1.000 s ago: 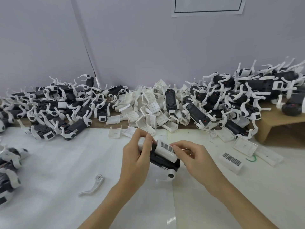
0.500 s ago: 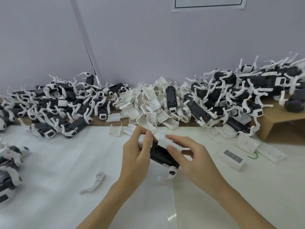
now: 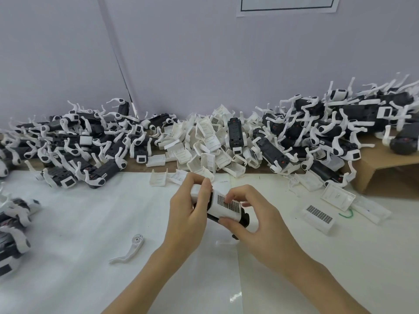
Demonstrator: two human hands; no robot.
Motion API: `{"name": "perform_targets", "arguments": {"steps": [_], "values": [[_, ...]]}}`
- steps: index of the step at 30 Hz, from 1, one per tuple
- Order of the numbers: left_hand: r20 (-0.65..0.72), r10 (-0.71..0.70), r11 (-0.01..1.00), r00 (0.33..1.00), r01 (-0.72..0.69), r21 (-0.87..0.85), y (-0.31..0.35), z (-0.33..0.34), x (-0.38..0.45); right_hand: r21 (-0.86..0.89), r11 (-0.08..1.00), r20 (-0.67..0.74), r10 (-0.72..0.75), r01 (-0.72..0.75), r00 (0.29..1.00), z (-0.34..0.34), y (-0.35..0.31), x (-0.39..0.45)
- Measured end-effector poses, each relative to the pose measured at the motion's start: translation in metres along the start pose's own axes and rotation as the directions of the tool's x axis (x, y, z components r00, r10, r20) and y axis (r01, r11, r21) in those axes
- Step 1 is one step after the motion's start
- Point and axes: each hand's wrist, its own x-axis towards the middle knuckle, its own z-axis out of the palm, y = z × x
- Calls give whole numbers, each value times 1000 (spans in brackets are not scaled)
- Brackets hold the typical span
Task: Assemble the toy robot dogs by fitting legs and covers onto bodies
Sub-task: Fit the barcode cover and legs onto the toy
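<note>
Cover (image 3: 227, 206) is seated on the black body (image 3: 244, 217), and both are held just above the table (image 3: 79, 223) between the two hands. The body's far end is gripped by the left hand (image 3: 189, 214), fingers curled over its top. The cover is pinched by the right hand (image 3: 256, 219), thumb on the near edge and fingertips (image 3: 229, 197) pressed on the grille. The long axis of the body runs from the left hand down and rightward into the right palm, so any seating push is judged to fall to the right hand, which lies directly on the cover. One loose leg (image 3: 130, 248) is seen to the left of and nearer than the left hand, closer to that hand. One spare grilled cover (image 3: 318, 216) lies to the right of the right hand. Beyond both hands a pile (image 3: 210, 143) of covers and finished dogs, too many to count, is stacked along the wall.
</note>
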Motion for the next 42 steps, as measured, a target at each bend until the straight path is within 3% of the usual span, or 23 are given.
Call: {"name": "perform_targets", "arguments": {"steps": [2, 4, 5, 8, 14, 19, 23, 28, 35, 38, 42], "values": [[-6, 84, 952, 996, -79, 297, -2, -5, 3, 63, 997, 11, 35, -35, 999, -2, 3, 1], [17, 155, 827, 988, -139, 545, 0, -11, 8, 106, 993, 16, 58, -60, 998, -2, 4, 1], [51, 102, 841, 993, -113, 530, 1, -13, 11, 96, 994, 7, 57, -57, 998, -2, 4, 1], [221, -134, 980, 966, 97, 172, 6, -18, 15, 35, 998, -5, 47, -47, 999, -1, 3, 1], [396, -115, 984, 911, 158, -77, 3, -29, 19, -286, 955, 17, -73, 75, 997, -24, 10, 8], [519, 15, 1000, 855, -10, -13, -4, -28, 14, -383, 914, 33, -129, 132, 991, -38, 17, 9], [488, 95, 993, 868, -118, 16, -7, -23, 12, -334, 941, -30, -63, 50, 998, -33, 17, 5], [414, 117, 993, 903, -108, -46, -8, -20, 13, -287, 958, -95, -26, -2, 995, -30, 5, 6], [389, 104, 994, 915, -86, -62, -6, -19, 12, -234, 969, -37, 68, -75, 997, -37, 0, 8], [352, 92, 990, 932, -124, 71, -7, -17, 12, -159, 970, 31, 191, -183, 981, -39, -1, 8], [407, 279, 847, 870, -423, 323, -10, -17, 9, 189, 940, 45, 280, -284, 959, -36, -4, 11]]}}
